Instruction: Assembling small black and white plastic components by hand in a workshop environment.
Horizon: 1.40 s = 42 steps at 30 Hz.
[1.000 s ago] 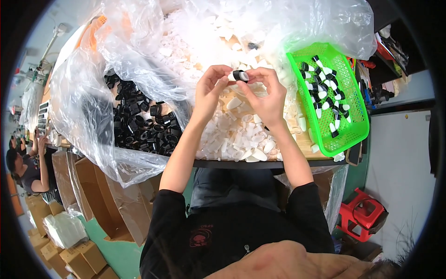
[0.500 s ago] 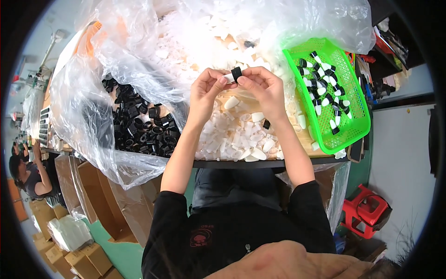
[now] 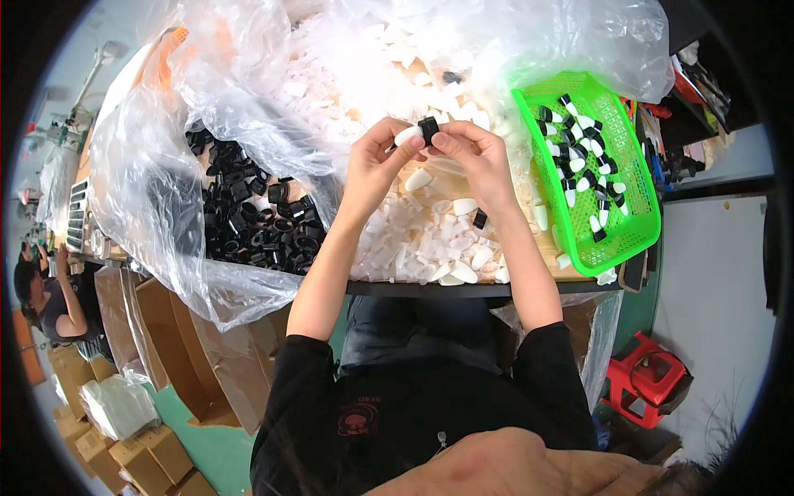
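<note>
My left hand (image 3: 377, 161) is closed on a white rounded plastic cap (image 3: 406, 135). At its right end sits a black plastic ring (image 3: 428, 130), pinched by the fingers of my right hand (image 3: 477, 161). The two parts meet between my fingertips, above a spread of loose white plastic pieces (image 3: 430, 248). How far the ring is seated on the cap I cannot tell. On the right a green basket (image 3: 571, 248) holds several joined black-and-white pieces (image 3: 579, 149). To the left lies a heap of black rings (image 3: 256, 219) in an opened clear plastic bag (image 3: 157, 207).
More clear plastic (image 3: 595, 41) lies along the table's far side. Cardboard boxes (image 3: 145, 463) stand on the floor at lower left, a red stool (image 3: 645, 380) at lower right. Another person (image 3: 58, 298) is at a table at far left.
Both hands shift slightly right, still on the cap and ring. More of the white cap's rounded end shows beyond my left fingers. The view has moved slightly.
</note>
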{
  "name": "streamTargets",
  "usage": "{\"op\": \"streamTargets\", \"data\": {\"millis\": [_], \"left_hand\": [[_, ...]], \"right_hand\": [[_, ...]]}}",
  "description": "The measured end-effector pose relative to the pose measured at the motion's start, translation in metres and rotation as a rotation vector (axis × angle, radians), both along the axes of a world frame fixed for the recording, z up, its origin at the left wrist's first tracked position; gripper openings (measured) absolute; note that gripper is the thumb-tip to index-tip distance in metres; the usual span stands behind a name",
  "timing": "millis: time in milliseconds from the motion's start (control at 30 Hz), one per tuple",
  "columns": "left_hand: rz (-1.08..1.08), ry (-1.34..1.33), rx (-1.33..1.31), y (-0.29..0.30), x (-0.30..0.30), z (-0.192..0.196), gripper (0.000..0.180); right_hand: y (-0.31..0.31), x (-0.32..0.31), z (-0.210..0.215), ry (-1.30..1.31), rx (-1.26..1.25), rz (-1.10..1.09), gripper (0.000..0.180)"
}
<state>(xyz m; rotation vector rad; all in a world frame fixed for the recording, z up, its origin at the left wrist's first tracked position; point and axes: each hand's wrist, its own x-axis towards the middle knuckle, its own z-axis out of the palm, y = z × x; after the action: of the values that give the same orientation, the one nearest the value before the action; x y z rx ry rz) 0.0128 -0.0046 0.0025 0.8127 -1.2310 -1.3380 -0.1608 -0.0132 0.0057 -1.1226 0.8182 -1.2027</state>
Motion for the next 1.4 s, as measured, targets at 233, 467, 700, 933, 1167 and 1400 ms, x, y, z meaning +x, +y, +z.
{"op": "streamTargets", "data": {"millis": [233, 467, 700, 933, 1167, 1400], "left_hand": [[0.013, 0.069, -0.027, 0.001, 0.002, 0.001, 0.011], [-0.034, -0.062, -0.003, 0.0, 0.002, 0.005, 0.016], [0.158, -0.059, -0.084, -0.007, 0.014, -0.003, 0.026], [0.281, -0.274, -0.291, -0.007, 0.011, -0.004, 0.024], [0.291, -0.521, -0.349, -0.002, 0.009, 0.005, 0.024], [0.268, -0.527, -0.371, -0.001, 0.005, 0.0, 0.025]], "right_hand": [[0.0, -0.001, 0.002, 0.01, 0.04, 0.031, 0.02], [-0.004, -0.008, -0.004, 0.143, -0.181, 0.075, 0.017], [-0.002, -0.02, 0.014, 0.864, -0.274, 0.3, 0.01], [-0.001, -0.016, -0.013, 1.238, -0.553, 0.325, 0.01], [-0.003, -0.022, 0.018, 0.624, -0.488, -0.073, 0.01], [0.005, -0.003, 0.014, 0.556, -0.761, -0.344, 0.015]]}}
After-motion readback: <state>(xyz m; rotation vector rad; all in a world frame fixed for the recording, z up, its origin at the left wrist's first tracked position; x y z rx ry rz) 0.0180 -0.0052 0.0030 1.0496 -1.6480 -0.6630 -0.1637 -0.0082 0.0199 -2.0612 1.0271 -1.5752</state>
